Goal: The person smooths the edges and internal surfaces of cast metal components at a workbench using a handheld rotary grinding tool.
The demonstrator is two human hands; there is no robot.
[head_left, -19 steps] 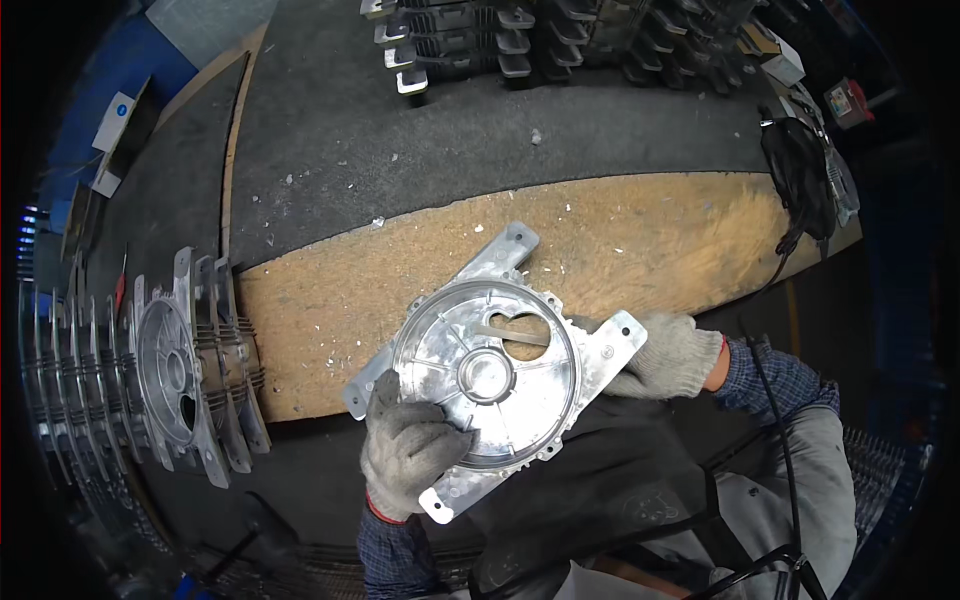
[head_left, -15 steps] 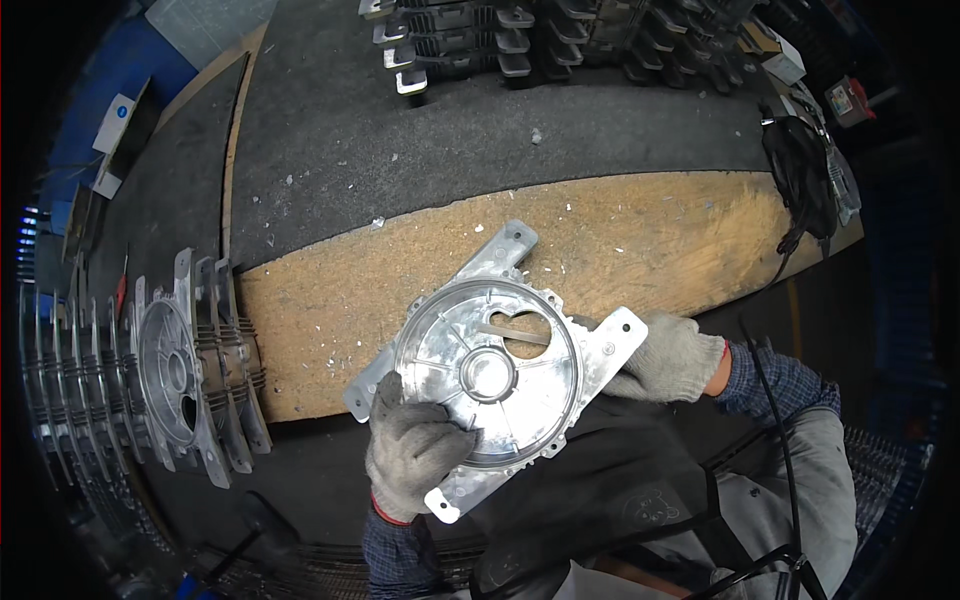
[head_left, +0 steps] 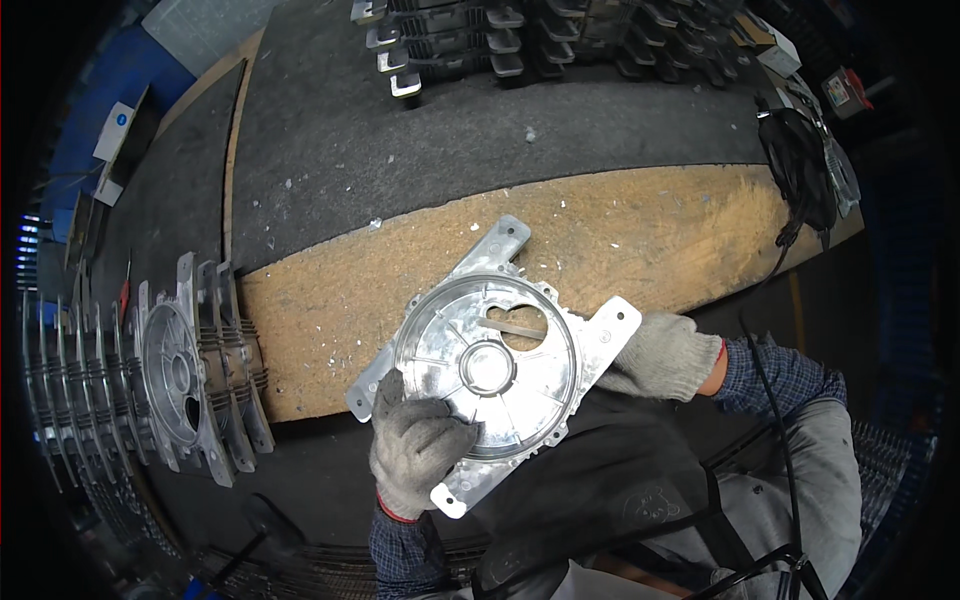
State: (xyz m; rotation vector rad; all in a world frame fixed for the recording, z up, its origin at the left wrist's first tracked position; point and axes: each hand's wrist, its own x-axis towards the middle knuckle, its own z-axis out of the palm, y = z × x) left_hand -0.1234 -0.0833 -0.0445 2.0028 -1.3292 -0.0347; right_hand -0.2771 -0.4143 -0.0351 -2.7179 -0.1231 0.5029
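A round silver cast-metal housing (head_left: 430, 390) with protruding flat arms is tilted over the bench's front edge. My left hand (head_left: 415, 450), in a grey knitted glove, grips its lower left rim, thumb along the side and fingers curled onto the face. At the right, my gloved right hand (head_left: 655, 355) is closed behind one arm of the housing, its fingertips hidden. A narrow flat metal strip (head_left: 515, 328), file-like, shows across the heart-shaped hole in the housing. The strip lines up with my right hand; its other end is hidden behind the metal.
Similar housings (head_left: 175, 370) stand in a row at the left. More dark castings (head_left: 450, 45) are stacked at the back. Metal chips lie on the wooden board (head_left: 680, 230) and black mat (head_left: 330, 180). A black bag-like bundle (head_left: 795, 165) with a cable sits at the right edge.
The housing has shifted very slightly within my grip, its right arm a little higher and further left. Both hands keep their hold, and the strip stays in the hole.
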